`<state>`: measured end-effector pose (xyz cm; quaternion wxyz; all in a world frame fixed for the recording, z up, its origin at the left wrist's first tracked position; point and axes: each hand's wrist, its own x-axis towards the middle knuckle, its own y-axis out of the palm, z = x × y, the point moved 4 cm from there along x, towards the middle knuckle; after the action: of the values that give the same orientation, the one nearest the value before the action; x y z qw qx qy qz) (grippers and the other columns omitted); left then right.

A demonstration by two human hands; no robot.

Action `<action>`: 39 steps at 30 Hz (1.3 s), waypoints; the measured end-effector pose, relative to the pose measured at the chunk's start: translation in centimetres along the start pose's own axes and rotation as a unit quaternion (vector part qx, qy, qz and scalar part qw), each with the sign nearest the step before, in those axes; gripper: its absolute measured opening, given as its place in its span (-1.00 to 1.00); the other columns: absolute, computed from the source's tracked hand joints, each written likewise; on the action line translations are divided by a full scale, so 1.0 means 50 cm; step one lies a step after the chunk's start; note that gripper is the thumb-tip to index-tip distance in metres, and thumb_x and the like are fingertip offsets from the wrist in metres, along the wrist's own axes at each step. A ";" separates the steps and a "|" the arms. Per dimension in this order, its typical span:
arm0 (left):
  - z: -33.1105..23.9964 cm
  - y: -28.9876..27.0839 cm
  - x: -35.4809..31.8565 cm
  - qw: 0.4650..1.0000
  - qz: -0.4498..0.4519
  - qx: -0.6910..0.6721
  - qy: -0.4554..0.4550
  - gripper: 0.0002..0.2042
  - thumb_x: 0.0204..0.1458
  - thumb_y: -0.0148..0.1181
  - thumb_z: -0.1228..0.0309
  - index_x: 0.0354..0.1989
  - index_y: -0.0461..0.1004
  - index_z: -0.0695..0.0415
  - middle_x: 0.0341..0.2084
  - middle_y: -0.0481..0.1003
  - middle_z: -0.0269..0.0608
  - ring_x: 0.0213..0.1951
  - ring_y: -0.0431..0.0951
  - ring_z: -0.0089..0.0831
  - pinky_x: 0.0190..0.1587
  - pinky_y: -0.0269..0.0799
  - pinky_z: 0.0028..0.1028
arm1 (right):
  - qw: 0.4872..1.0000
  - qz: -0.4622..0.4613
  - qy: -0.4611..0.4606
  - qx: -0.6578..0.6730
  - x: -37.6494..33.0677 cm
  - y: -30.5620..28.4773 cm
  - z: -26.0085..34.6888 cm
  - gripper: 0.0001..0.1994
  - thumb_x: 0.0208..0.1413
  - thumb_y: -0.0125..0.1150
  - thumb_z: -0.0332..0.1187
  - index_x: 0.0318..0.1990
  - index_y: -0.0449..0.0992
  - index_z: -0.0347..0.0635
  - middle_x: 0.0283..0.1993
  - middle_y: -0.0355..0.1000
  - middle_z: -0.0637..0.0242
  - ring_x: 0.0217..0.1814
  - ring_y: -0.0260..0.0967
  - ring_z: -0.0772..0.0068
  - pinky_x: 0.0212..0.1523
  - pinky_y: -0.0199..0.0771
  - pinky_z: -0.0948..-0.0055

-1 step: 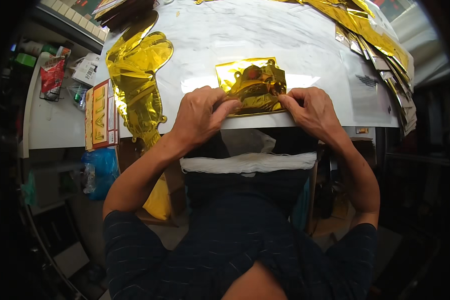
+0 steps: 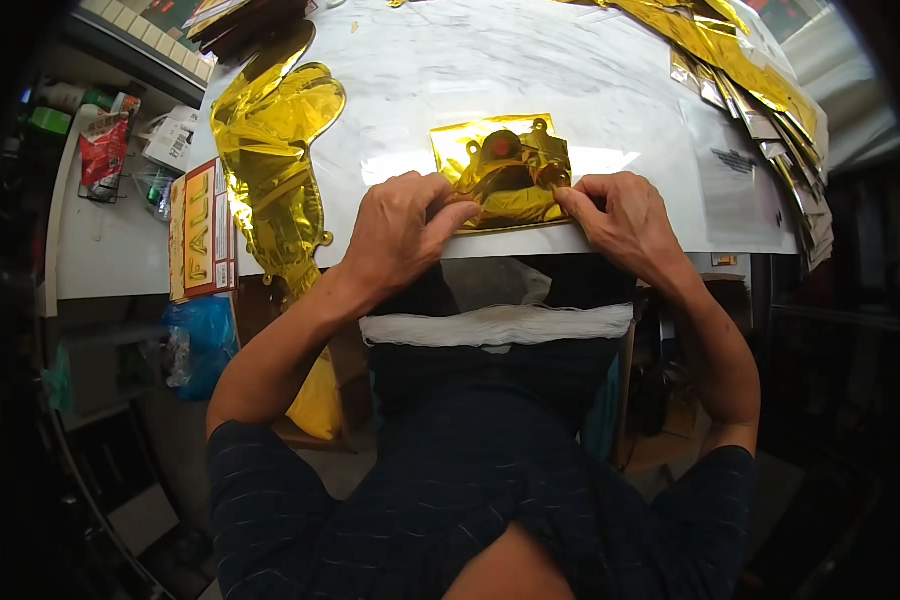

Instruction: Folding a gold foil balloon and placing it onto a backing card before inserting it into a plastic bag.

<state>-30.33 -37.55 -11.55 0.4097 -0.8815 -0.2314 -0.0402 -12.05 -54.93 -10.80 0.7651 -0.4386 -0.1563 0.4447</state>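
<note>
White tabletop (image 2: 530, 70) carries the work — a folded gold foil piece (image 2: 505, 170) at its near edge, pinched by the left hand (image 2: 400, 230) and right hand (image 2: 625, 220). Nothing has shifted; both grips hold unchanged — folding continues.

Viewpoint: head-worn fisheye camera, above the person's own torso.
Facing: steeply down and forward onto the white marbled tabletop (image 2: 530, 70).
Nearness: close, at arm's reach.
Edges: straight lines bend near the rim.
</note>
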 end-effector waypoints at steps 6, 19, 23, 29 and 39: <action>0.000 -0.001 0.010 0.995 0.021 0.001 -0.101 -0.66 0.07 0.47 0.33 -0.13 0.47 0.23 -0.58 0.57 -0.13 -0.56 0.56 -0.28 -0.47 0.41 -0.27 | 1.000 0.011 0.006 -0.012 0.019 0.002 -0.010 -0.62 0.27 0.28 -0.11 -0.32 0.70 -0.33 -0.60 0.46 0.09 -0.59 0.34 0.40 -0.43 0.34 0.27; -0.011 0.006 0.009 0.993 0.016 0.054 -0.100 -0.62 0.04 0.42 0.37 -0.05 0.40 0.22 -0.56 0.55 -0.12 -0.40 0.61 -0.04 -0.32 0.46 -0.12 | 0.998 0.021 -0.050 -0.009 0.035 -0.006 0.001 -0.61 0.26 0.28 -0.10 -0.41 0.69 -0.29 -0.63 0.42 -0.03 -0.57 0.38 -0.07 -0.41 0.37 0.06; -0.007 0.011 -0.002 0.994 -0.015 0.087 -0.066 -0.54 0.02 0.51 0.38 0.04 0.43 0.19 -0.49 0.54 -0.15 -0.48 0.56 -0.28 -0.42 0.44 -0.30 | 0.997 0.062 -0.019 -0.038 0.048 -0.009 0.006 -0.62 0.24 0.29 -0.10 -0.36 0.71 -0.29 -0.61 0.44 -0.04 -0.57 0.41 -0.03 -0.39 0.39 0.07; -0.124 0.030 -0.093 0.969 -0.070 0.090 0.220 -0.31 0.02 0.47 0.25 0.29 0.35 0.32 0.13 0.50 0.12 0.14 0.53 0.09 0.20 0.49 -0.12 | 0.997 0.063 -0.023 -0.023 0.053 -0.008 0.009 -0.57 0.25 0.31 -0.16 -0.46 0.56 -0.44 -0.69 0.12 0.15 -0.63 0.00 0.47 -0.53 0.11 0.23; -0.091 0.103 -0.066 0.966 0.104 0.194 0.137 0.05 -0.12 0.35 -0.09 0.47 0.12 0.36 0.49 0.09 0.22 0.54 0.03 0.14 0.54 -0.05 0.01 | 0.997 0.076 0.000 -0.025 0.061 -0.008 0.015 -0.60 0.21 0.29 -0.16 -0.47 0.63 -0.42 -0.69 0.32 -0.04 -0.66 0.28 0.14 -0.46 0.33 0.13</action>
<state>-30.43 -45.02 -13.04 0.6022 -0.7906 -0.0836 -0.0723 -10.59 -52.12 -10.52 0.7182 -0.4678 -0.1336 0.4975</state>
